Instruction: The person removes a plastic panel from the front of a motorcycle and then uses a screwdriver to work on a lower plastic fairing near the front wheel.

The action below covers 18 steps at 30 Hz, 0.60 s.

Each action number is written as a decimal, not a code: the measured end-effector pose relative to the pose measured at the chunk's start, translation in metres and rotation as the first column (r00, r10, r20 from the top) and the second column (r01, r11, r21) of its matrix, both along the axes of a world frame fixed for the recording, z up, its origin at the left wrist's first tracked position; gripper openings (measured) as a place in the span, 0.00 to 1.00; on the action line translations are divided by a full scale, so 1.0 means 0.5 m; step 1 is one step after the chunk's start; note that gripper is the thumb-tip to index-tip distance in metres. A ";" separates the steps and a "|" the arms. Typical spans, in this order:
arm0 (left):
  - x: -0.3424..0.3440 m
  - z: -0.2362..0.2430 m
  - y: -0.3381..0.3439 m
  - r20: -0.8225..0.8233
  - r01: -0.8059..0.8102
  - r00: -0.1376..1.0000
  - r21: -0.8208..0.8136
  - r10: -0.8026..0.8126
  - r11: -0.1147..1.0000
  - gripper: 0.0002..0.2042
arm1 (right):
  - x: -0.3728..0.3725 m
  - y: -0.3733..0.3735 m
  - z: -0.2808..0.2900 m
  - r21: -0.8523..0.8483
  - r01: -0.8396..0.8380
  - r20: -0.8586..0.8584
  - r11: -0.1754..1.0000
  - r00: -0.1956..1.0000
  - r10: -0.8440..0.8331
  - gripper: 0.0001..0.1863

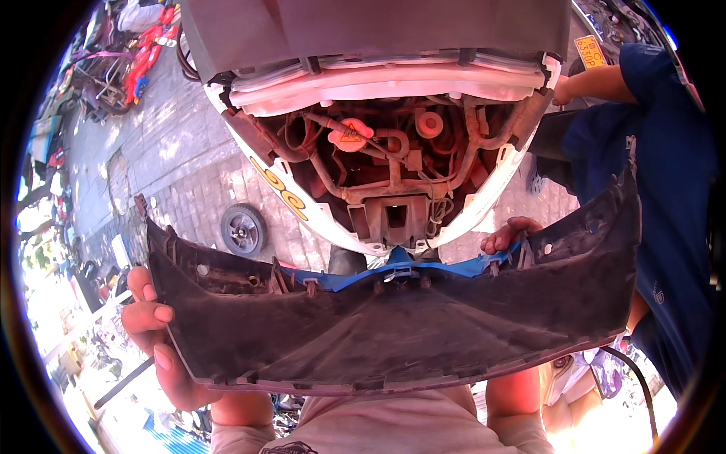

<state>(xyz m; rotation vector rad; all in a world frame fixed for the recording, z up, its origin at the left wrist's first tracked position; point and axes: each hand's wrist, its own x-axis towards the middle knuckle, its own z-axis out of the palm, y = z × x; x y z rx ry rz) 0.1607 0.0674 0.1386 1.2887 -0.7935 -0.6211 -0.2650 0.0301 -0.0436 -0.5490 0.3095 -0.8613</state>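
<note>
we hold a wide dark panel across the lower middle of the frame. it looks like dull, scuffed plastic, bent like a bow, with little clips and holes along its top edge. a smooth blue strip shows along the middle of that edge.

our left hand, at the left of the frame, is clamped on the panel's left end. our right hand pokes up right of the middle, with bent fingers close together. the panel hides the rest, so we cannot tell if they grip it.

in the upper middle, a smooth white shell curves around bent metal tubes and a round red cap. left of the middle, a round black wheel lies on flat gray ground. at the right, we see a person in dark blue cloth.
</note>
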 end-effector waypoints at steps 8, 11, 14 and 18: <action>0.022 -0.002 0.001 -0.021 0.061 0.998 -0.013 -0.061 0.998 0.17 | -0.023 0.097 -0.181 0.188 0.031 -0.164 0.982 0.986 0.000 0.29; 0.029 0.005 0.008 -0.068 0.112 0.991 -0.007 -0.112 0.994 0.16 | 0.011 0.167 -0.249 0.303 0.181 -0.268 0.936 0.958 -0.098 0.25; 0.033 0.007 0.012 -0.048 0.081 0.996 0.012 -0.081 0.997 0.16 | 0.047 0.173 -0.255 0.246 0.122 -0.192 0.961 0.978 -0.075 0.22; 0.035 0.004 0.012 -0.057 0.068 0.996 0.019 -0.067 0.997 0.16 | 0.129 0.146 -0.200 0.061 -0.041 0.037 0.997 0.999 0.039 0.18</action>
